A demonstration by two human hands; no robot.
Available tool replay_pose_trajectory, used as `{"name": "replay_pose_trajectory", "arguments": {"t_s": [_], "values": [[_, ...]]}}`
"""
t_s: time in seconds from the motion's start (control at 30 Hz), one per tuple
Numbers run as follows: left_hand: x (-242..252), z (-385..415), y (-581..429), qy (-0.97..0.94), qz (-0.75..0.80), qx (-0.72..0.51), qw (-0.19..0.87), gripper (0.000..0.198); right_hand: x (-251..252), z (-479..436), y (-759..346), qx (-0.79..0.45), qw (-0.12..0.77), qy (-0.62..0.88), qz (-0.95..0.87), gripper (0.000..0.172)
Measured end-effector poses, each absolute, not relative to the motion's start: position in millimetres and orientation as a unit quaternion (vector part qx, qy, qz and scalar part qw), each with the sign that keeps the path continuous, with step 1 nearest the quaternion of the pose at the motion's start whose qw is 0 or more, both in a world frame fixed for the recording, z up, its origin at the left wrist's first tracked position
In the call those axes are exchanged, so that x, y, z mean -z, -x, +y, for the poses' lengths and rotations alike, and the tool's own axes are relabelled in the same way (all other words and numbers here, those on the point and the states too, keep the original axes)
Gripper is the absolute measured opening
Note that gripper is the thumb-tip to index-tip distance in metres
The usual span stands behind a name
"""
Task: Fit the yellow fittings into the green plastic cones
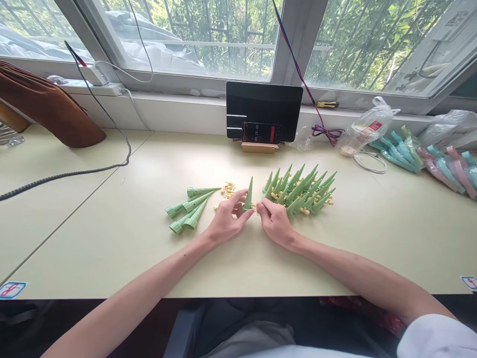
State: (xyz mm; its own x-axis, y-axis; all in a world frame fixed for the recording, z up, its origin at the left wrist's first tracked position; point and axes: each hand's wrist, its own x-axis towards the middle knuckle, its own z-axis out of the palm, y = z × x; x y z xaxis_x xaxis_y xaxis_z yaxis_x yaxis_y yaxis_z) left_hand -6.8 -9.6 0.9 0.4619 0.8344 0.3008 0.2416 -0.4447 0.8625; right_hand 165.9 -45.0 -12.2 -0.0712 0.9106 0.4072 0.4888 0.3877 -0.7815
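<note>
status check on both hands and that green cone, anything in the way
Left hand holding green cone upright. Right hand pinched at small yellow piece by cone's base. Cone cluster close on the right, nothing seen blocking.

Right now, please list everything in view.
loose cones: five, green, left
grouped cones: many, green, right
held cone: one, green, middle
pegs: many, yellow, near cones
tablet: one, black, back
phone: one, black, before tablet
knife: one, yellow, windowsill
power strip: one, white, windowsill
cables: several, mixed, left, back
bags: some, clear, right
packets: several, teal and pink, right
unclear object: one, brown, left
windows: several, grey-framed, back
table: one, cream, beneath
left hand: one, on held cone
right hand: one, apparently pinching peg
</note>
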Motion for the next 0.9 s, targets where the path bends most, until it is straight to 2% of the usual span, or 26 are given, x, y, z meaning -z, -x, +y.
{"name": "replay_pose_trajectory", "arguments": {"t_s": [0.63,0.9], "values": [[2.1,-10.4,7.0,-0.792,0.326,-0.385,0.345,0.043,14.0,-45.8,-165.0,-0.201,0.443,0.523,-0.700,0.047],[-1.2,-13.8,5.2,-0.782,0.337,-0.384,0.358,0.043,18.3,-44.6,-165.5,-0.214,0.452,0.522,-0.691,0.045]]}}
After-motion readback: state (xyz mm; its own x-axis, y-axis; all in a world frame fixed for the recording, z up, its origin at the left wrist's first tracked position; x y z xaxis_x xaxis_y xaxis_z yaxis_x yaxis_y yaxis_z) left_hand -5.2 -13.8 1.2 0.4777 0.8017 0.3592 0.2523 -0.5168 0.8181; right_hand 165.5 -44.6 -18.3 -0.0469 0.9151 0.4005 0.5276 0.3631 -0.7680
